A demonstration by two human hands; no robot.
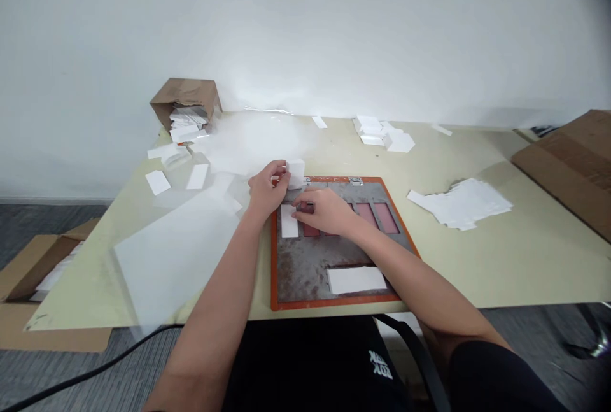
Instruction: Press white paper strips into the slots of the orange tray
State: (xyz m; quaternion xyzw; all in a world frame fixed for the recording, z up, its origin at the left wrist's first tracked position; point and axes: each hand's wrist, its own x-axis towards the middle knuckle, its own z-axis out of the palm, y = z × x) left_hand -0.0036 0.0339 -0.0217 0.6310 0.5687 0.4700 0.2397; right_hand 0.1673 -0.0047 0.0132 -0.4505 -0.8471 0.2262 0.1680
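Left hand [268, 190] pinching white card [296, 174] at edge of orange-framed board [334, 302]
Right hand [321, 209] curled, grasp unclear, just beside second white card [289, 221]

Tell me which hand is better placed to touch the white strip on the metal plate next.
The right hand, I think. Its fingers sit right beside the white strip on the orange-framed metal plate, while the left hand is busy gripping a white stack.

Bare forearms [210, 297], a black short sleeve [501, 377] at lower right, a black garment [296, 361] with white lettering at bottom centre
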